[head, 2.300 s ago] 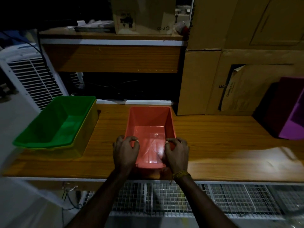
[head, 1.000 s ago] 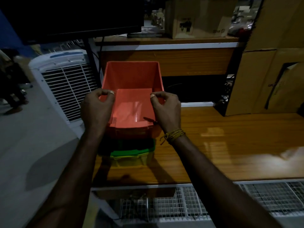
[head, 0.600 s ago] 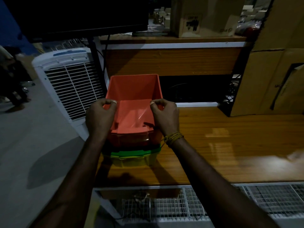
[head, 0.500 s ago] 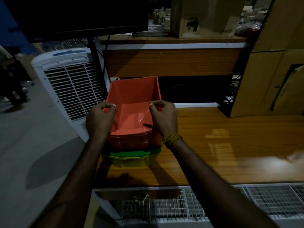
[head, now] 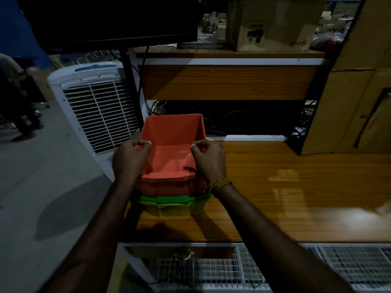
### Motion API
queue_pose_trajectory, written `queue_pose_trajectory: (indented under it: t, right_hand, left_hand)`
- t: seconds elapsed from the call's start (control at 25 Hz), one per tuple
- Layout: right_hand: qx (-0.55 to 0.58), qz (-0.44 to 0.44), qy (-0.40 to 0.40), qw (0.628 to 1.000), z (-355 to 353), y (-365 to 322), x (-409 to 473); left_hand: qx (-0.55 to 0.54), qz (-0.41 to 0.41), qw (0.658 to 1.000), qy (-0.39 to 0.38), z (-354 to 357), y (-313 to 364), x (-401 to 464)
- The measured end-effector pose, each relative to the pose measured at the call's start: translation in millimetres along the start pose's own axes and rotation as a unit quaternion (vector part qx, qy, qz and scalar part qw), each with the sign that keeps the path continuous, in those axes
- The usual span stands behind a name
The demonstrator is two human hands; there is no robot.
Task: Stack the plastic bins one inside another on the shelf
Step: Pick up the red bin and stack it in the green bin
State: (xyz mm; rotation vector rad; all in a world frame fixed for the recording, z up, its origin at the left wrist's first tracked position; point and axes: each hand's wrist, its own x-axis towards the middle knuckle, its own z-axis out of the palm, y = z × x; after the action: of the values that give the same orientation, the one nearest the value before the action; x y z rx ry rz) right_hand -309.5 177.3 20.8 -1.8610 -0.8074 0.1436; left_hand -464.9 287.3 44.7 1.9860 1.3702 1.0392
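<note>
An orange plastic bin (head: 171, 142) sits low inside a green bin (head: 175, 199), which itself nests in a yellow bin (head: 175, 210), at the left end of the wooden shelf (head: 285, 187). My left hand (head: 129, 159) grips the orange bin's left rim and my right hand (head: 208, 159) grips its right rim, thumbs over the edge. Only the front lips of the green and yellow bins show below the orange one.
A white air cooler (head: 93, 106) stands just left of the shelf. Cardboard boxes (head: 355, 102) lean at the back right. A higher wooden shelf (head: 228, 81) carries a box (head: 273, 24). A wire mesh rack (head: 296, 269) lies below the shelf's front edge.
The orange bin was carried from the middle of the shelf to the left and lowered into the green bin; over the last second it sank deeper, both hands staying on its rims.
</note>
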Motion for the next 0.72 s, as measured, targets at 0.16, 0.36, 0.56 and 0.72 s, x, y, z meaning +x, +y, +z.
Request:
queue_pose_trajectory:
  t: [0.16, 0.36, 0.56, 0.72]
  right_hand:
    - [-0.022, 0.028, -0.012, 0.999, 7.4, 16.9, -3.7]
    - [-0.033, 0.053, -0.051, 0.997, 13.7, 36.7, -10.7]
    - [-0.041, 0.057, -0.106, 0.992, 7.6, 57.9, -18.5]
    - [-0.047, 0.051, -0.138, 0.988, -20.5, 71.6, -23.1]
  left_hand:
    - [0.001, -0.015, 1.000, -0.005, 12.4, -8.8, -10.9]
    - [0.013, -0.038, 0.999, -0.024, 26.0, -25.5, -21.4]
    - [0.074, -0.028, 0.995, -0.062, 48.1, -43.9, -28.5]
    - [0.128, -0.011, 0.991, -0.039, 74.2, -26.3, -49.7]
